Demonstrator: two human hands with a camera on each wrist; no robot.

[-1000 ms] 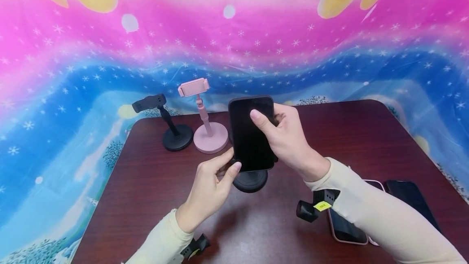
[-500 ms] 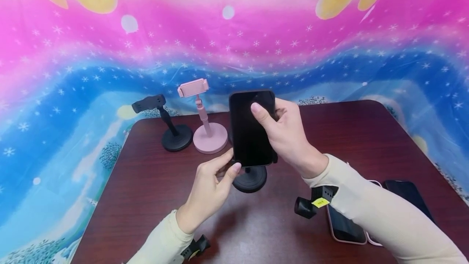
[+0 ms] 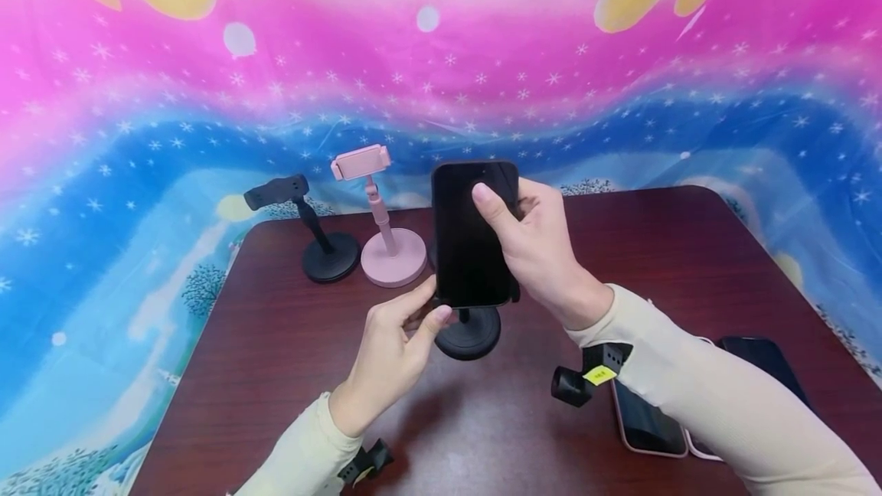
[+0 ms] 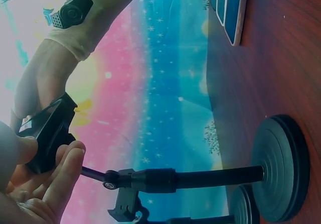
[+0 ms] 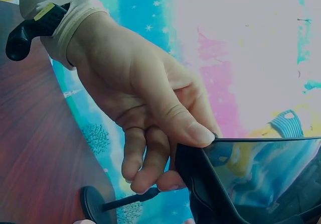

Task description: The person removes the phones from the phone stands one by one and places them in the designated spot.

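Observation:
A smartphone with a dark screen stands upright, tilted back, at the clamp of a black phone stand. My right hand grips the phone's upper right side, thumb on the screen and fingers behind. At the lower left corner, my left hand pinches the stand's clamp, its thumb in front by the phone's bottom edge. The left wrist view shows the stand's pole rising to the clamp behind the phone. Seen from the right wrist, the left thumb lies at the corner of the clamp. The phone mostly hides the clamp in the head view.
A pink phone stand and another black stand are at the back left of the dark wooden table. One more base shows partly behind the phone. Several phones lie at the right, partly under the right forearm. A patterned cloth hangs behind.
My right hand has moved slightly upward with the phone, whose lower edge now shows more of the stand's base. My left hand has barely moved.

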